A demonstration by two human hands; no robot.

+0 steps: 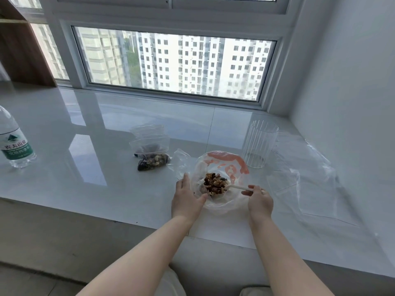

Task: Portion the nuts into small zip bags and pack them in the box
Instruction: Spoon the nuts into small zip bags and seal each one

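Note:
A large clear plastic bag with red print [226,165] lies open on the white sill, a heap of mixed nuts [214,183] inside it. My left hand [187,198] holds the bag's left edge, thumb against the plastic. My right hand [259,199] grips the handle of a white plastic spoon [235,186], whose bowl is in the nuts. To the left lies a small zip bag filled with nuts [152,160], with empty small zip bags [147,133] behind it. No box is in view.
A ribbed clear plastic cup [259,144] stands just right of the big bag. Loose clear plastic sheets or bags [305,178] lie at the right. A water bottle [14,144] stands at the far left. The sill's front edge runs just below my hands.

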